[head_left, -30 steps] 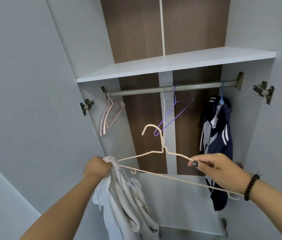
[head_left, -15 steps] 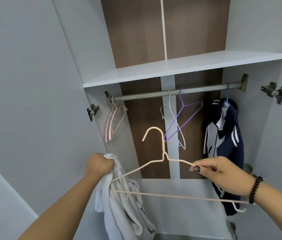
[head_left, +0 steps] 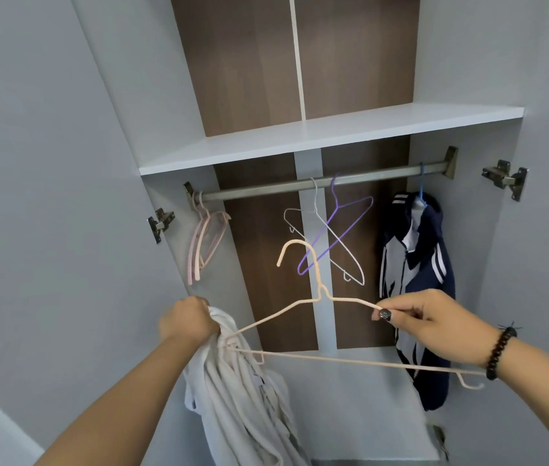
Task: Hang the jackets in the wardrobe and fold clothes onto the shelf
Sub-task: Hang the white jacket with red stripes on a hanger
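Below the wardrobe rail (head_left: 316,183), a left hand (head_left: 188,320) grips a bunched white jacket (head_left: 246,391) as the right hand (head_left: 434,326) pinches a peach wire hanger (head_left: 316,297), its tip now at the fabric; threading looks imminent.

Six hangers (head_left: 316,297), two jackets (head_left: 414,264), one shelf (head_left: 300,139).

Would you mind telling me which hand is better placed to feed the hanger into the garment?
Probably the right hand: it already pinches the peach wire hanger, while the left hand grips the bunched white jacket.
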`<control>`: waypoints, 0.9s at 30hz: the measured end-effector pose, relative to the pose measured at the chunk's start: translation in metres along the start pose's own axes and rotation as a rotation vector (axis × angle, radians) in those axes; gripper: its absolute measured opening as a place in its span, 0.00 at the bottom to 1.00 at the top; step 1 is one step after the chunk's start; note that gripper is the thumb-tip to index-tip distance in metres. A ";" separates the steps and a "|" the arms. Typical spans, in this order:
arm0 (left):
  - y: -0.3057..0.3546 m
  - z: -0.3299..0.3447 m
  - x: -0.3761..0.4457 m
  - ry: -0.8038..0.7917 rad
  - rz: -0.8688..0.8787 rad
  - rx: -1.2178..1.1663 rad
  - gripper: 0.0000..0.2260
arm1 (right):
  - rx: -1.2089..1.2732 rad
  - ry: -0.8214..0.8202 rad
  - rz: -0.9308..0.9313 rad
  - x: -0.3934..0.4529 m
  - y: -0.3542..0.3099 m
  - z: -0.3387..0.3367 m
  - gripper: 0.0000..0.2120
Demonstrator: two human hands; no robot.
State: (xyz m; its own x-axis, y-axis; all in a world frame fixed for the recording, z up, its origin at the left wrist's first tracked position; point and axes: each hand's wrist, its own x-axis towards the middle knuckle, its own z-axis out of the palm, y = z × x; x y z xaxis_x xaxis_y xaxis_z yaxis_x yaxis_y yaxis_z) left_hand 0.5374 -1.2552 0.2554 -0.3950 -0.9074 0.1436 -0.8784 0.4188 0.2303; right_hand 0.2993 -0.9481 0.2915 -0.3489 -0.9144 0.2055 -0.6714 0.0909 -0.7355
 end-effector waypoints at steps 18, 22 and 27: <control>0.119 -0.032 -0.056 0.135 0.486 -0.509 0.08 | 0.153 0.223 0.000 -0.007 0.035 0.055 0.13; 0.117 -0.041 -0.051 0.078 0.696 -0.306 0.15 | 0.336 0.334 -0.020 -0.002 0.040 0.060 0.15; 0.107 -0.035 -0.042 0.003 0.716 -0.191 0.15 | 0.328 0.318 -0.048 0.006 0.042 0.057 0.13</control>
State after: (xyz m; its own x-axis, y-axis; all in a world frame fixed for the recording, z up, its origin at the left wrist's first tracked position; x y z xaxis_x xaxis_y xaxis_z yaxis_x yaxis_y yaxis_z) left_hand 0.4700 -1.1708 0.3075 -0.8524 -0.4102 0.3242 -0.3442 0.9070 0.2427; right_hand 0.3061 -0.9717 0.2248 -0.5404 -0.7431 0.3946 -0.4674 -0.1249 -0.8752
